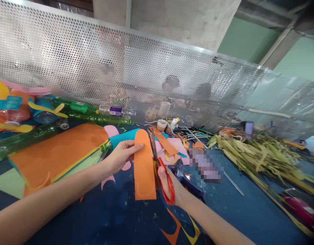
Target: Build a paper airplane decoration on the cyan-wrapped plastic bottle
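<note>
While your left grip (124, 154) pinches an orange strip (144, 172) and your right grip (179, 191) holds scissors (171, 186), scraps (177, 226) litter the blue surface (113, 217) — perforated panel (144, 64) beyond.

Legible text: we find none. Labels we note, wording unreadable: one purple label (116, 111), on a clear bottle (128, 113); one bright-green label (79, 107), on a green bottle (65, 103); one whitish label (311, 210), on a magenta object (298, 206), right edge.
</note>
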Available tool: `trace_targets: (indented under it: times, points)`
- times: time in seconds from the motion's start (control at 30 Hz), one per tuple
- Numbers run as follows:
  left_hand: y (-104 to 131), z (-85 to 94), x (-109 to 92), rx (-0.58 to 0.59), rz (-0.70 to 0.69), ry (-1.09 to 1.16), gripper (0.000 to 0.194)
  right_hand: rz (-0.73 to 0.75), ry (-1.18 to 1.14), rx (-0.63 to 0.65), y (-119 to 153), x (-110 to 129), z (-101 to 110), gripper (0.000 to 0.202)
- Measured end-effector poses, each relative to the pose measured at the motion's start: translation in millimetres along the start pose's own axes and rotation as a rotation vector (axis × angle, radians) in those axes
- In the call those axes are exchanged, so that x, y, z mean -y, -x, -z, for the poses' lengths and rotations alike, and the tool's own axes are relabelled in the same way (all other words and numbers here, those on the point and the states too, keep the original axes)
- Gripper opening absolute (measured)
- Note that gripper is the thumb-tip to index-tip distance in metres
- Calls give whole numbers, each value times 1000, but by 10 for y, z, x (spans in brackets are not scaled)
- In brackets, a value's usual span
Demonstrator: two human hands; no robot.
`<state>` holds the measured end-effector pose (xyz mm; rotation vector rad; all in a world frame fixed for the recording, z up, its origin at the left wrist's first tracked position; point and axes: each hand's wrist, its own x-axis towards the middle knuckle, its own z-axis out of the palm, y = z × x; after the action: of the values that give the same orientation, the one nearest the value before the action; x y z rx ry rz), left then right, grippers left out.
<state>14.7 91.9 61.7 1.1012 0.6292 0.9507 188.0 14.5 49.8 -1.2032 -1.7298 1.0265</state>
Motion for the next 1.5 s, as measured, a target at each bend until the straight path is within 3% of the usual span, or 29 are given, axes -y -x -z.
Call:
trace_targets:
  times: [0.23, 0.5, 0.73, 1.03, 1.23, 1.5]
  points:
    - [13, -13, -19, -61, -19, -50, 25, -29, -15, 71, 10, -34, -6, 52]
    - [30, -42, -17, -83, -46, -91, 29, 65, 89, 21, 8, -68, 13, 44]
    - [29, -41, -20, -72, -41, -71, 26, 43, 111, 34, -7, -32, 19, 52]
    - [41, -72, -37, -82, -19, -71, 29, 19, 129, 11, -7, -103, 12, 48]
    - [43, -56, -3, -68, -25, -78, 29, 144, 256, -98, -13, -107, 11, 36]
    - [62, -78, -26, -74, -17, -47, 28, 153, 250, -70, -39, -77, 30, 39]
